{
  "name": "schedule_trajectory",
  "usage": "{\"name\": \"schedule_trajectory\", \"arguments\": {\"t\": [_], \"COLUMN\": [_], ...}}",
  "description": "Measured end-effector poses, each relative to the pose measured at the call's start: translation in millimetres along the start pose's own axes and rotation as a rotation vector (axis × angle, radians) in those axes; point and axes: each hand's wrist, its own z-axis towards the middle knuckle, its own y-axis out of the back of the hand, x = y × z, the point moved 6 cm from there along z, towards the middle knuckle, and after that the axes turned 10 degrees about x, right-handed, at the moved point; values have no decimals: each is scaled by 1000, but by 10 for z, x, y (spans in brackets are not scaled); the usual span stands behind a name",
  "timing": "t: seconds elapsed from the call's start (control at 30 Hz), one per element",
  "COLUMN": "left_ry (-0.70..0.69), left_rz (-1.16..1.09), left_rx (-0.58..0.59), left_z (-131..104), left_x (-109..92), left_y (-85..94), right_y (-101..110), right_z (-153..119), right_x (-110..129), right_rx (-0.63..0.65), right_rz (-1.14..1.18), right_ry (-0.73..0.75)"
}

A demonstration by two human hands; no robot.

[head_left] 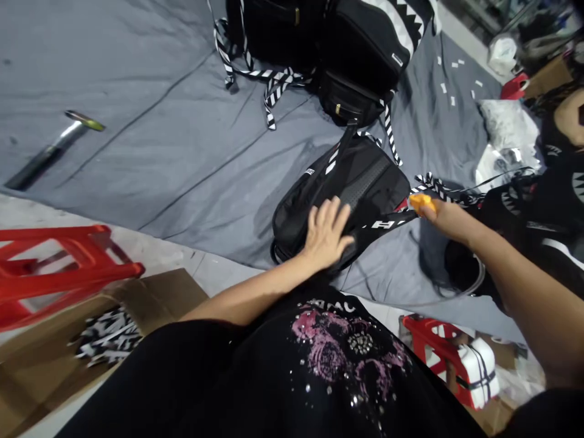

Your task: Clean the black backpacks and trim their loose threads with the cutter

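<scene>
A black backpack (pixel 337 188) lies on the grey cloth in front of me, with black-and-white striped straps about it. My left hand (pixel 326 234) rests flat on its near part, fingers spread. At the bag's right end, my right hand (pixel 440 216) is closed around a small orange-yellow tool (pixel 422 204). Its kind is hard to make out, as the fingers cover part of it. The tool is close to a strap with white lettering (pixel 385 224) and a small red patch (pixel 401 205).
More black backpacks (pixel 365 48) with striped straps lie at the far side. A hammer (pixel 55 146) is at the left on the grey cloth (pixel 173 134). Near the floor are red stools (pixel 68 255) and a cardboard box (pixel 173 295) of striped pieces. Clear plastic bags (pixel 508 134) lie right.
</scene>
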Motion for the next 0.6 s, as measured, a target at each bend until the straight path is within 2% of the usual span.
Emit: {"name": "schedule_trajectory", "arguments": {"t": [0.07,0.13,0.17,0.23,0.33,0.43,0.53,0.6], "left_ry": [-141,-103,-48,87,287,434,492,462], "left_rz": [93,88,35,-234,-666,-790,-823,-793], "left_rx": [184,312,329,281,159,133,117,74], "left_z": [-146,-216,-215,-159,-9,159,263,269], "left_x": [-280,-342,-315,-183,119,346,315,125], "left_y": [-325,-594,-673,-725,-691,-692,-785,-855], "right_y": [-178,-279,-310,-392,-568,-693,-674,-501], "right_z": [-204,-401,-487,-635,-804,-864,-768,-644], "right_x": [36,49,17,-67,-200,-286,-226,-260], "right_rx": [140,149,129,126,171,146,137,11], "right_rz": [32,38,35,72,202,260,219,124], "right_ry": [39,33,6,9,89,88,137,35]}}
